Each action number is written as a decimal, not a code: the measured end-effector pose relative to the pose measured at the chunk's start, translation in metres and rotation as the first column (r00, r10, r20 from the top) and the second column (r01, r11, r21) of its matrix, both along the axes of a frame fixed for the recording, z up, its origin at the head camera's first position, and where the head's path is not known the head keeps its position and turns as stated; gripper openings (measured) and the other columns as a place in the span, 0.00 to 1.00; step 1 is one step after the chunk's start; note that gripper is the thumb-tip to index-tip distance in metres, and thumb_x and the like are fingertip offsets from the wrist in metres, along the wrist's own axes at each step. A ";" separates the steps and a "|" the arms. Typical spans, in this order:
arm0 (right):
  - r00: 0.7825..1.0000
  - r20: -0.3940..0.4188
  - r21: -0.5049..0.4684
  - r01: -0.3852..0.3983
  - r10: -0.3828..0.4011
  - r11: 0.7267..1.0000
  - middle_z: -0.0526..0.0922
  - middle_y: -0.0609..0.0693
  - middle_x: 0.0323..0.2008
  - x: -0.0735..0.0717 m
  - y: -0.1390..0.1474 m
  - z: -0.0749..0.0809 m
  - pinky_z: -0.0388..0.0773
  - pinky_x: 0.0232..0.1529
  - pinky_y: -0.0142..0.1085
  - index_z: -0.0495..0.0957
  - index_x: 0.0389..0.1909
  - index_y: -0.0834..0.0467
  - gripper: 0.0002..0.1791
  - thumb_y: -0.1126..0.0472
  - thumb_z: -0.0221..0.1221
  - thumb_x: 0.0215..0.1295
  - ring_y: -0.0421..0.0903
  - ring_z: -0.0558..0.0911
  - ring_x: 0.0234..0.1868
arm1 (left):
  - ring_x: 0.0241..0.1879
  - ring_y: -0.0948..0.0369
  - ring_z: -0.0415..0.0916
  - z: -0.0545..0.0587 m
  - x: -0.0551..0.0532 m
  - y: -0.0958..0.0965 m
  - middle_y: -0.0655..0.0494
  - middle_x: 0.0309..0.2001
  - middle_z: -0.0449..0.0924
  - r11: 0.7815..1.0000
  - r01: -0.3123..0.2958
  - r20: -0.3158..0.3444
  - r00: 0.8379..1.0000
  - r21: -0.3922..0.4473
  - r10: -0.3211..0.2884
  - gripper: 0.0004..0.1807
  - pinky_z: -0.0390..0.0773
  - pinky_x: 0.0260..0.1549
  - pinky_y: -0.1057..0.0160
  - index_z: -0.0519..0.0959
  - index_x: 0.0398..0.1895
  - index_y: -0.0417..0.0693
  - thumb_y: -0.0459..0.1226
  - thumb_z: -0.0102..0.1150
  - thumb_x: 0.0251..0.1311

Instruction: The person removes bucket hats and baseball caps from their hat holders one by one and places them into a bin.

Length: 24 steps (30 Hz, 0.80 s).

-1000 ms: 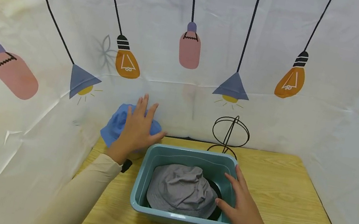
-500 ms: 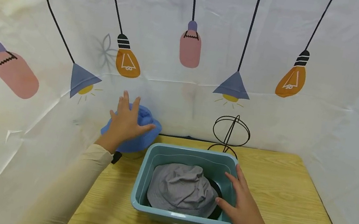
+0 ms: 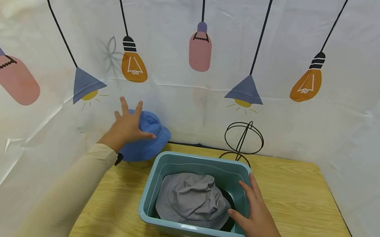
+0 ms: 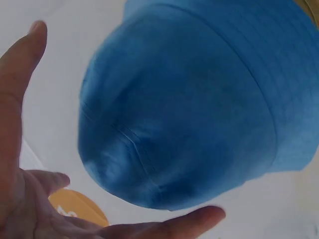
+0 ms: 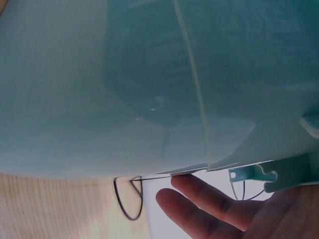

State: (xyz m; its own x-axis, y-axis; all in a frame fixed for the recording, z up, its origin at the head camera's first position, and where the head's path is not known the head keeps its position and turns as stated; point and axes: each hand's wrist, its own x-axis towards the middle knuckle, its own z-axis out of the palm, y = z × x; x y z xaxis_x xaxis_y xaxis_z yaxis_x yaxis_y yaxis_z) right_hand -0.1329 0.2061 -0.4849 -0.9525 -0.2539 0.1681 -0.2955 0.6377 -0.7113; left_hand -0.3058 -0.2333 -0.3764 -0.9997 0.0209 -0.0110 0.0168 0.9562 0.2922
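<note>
A blue bucket hat (image 3: 147, 145) sits tilted at the back left of the table, above a thin dark curved line. My left hand (image 3: 125, 126), fingers spread, is at the hat's left side. In the left wrist view, the hat's crown (image 4: 174, 109) lies between the spread thumb and fingers, with no grip on it. A grey bucket hat (image 3: 191, 199) lies in the teal plastic basin (image 3: 189, 229), over something black (image 3: 228, 225). My right hand (image 3: 256, 219) rests loosely at the basin's right rim, thumb over the inside; in the right wrist view, two fingertips (image 5: 174, 201) show outside the wall.
A black wire stand (image 3: 243, 138) rises behind the basin at the table's back edge. The wooden table (image 3: 297, 205) extends to the right of the basin. White sheeting (image 3: 210, 113) printed with lamps hangs close behind and at both sides.
My left hand has moved left from in front of the blue hat to its left side, uncovering more of it. My right hand and the basin have stayed in place.
</note>
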 end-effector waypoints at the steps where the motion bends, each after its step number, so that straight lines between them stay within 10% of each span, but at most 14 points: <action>1: 1.000 -0.001 0.000 0.000 0.000 1.000 0.36 0.53 0.85 0.000 0.000 -0.001 0.65 0.62 0.75 0.58 0.81 0.51 0.45 0.48 0.67 0.68 0.70 0.53 0.80 | 0.72 0.15 0.35 0.000 -0.001 -0.001 0.28 0.76 0.05 1.000 -0.002 0.011 1.000 0.000 0.002 0.75 0.69 0.57 0.22 0.31 0.86 0.54 0.65 0.75 0.49; 13: 1.000 0.005 -0.046 -0.003 0.003 0.999 0.35 0.52 0.85 -0.004 0.001 -0.006 0.65 0.60 0.77 0.48 0.84 0.37 0.54 0.55 0.71 0.64 0.70 0.53 0.80 | 0.53 0.22 0.75 0.005 -0.015 -0.010 0.19 0.73 0.09 0.998 0.035 0.099 0.995 -0.057 -0.029 0.75 0.80 0.50 0.34 0.37 0.86 0.60 0.54 0.84 0.44; 24: 1.000 0.012 -0.045 -0.004 0.005 0.999 0.34 0.53 0.85 -0.004 0.002 -0.004 0.66 0.58 0.78 0.50 0.81 0.28 0.55 0.58 0.73 0.62 0.72 0.51 0.80 | 0.58 0.21 0.71 0.005 -0.027 -0.012 0.20 0.76 0.14 0.995 0.069 0.118 0.991 -0.068 -0.060 0.69 0.75 0.57 0.30 0.52 0.85 0.59 0.48 0.87 0.41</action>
